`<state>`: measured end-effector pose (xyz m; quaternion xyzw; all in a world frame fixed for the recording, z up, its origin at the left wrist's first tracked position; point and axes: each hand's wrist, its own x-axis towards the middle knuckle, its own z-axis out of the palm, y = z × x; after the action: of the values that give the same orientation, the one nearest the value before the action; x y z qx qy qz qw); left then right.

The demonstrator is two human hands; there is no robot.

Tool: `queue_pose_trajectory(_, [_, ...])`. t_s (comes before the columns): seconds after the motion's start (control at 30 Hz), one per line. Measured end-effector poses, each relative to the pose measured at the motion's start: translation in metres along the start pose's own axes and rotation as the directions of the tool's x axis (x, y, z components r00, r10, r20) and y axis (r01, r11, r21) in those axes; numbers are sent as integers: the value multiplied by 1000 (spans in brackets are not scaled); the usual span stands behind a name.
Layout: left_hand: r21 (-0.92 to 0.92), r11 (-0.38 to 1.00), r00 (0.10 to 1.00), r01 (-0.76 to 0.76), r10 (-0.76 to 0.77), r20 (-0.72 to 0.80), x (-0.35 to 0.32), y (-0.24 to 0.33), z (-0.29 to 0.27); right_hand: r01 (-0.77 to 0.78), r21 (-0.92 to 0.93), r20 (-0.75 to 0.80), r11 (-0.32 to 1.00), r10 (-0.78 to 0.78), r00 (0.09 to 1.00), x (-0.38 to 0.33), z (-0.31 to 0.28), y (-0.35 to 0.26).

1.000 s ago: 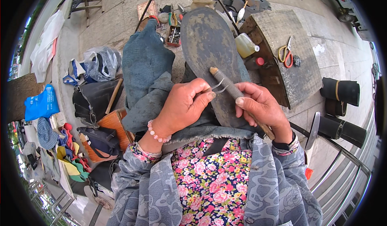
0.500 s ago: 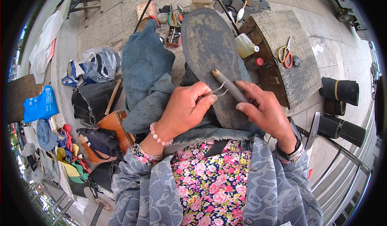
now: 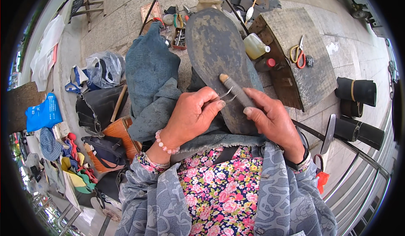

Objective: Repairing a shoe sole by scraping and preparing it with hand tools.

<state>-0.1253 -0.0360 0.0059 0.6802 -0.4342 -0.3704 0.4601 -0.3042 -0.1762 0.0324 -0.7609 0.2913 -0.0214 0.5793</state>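
Note:
A dark, worn oval board (image 3: pixel 217 42) slants across my lap, over a dark blue-green cloth (image 3: pixel 154 59). Above the board's lower part, my right hand (image 3: pixel 272 118) is closed around a grey ribbed rod (image 3: pixel 237 91) with a tan tip. Thumb and fingers of my left hand (image 3: pixel 190 116) pinch a thin, pale, curved two-pronged piece (image 3: pixel 228 95). Its prongs reach to the rod's side; whether they touch it I cannot tell. The end inside my left fingers is hidden.
At the right stands a wooden box (image 3: pixel 295 54) with scissors (image 3: pixel 298 54) on top. A bottle of yellowish liquid (image 3: pixel 255 46) and a red-capped jar (image 3: pixel 266 64) sit beside it. Dark rolls (image 3: pixel 358 92) lie further right. Bags (image 3: pixel 103 69) and a hammer (image 3: pixel 119 103) are left.
The ribbed rod and my right hand have shifted slightly down and left. My left hand keeps its pinch nearly in place. The whole view has moved a little.

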Motion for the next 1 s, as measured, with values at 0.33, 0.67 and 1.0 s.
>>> queue_pose_trajectory(0.33, [5,1000,999,28,-29,35,1,4,-1,78,-79,5,994,-78,997,-6,4,4])
queue_pose_trajectory(0.67, [10,1000,1000,8,-9,30,2,1,-1,-13,-24,-5,1000,13,1000,-6,3,5])
queue_pose_trajectory(1.0, [49,998,999,32,-33,14,0,4,0,99,-22,-40,995,-100,994,-5,7,14])
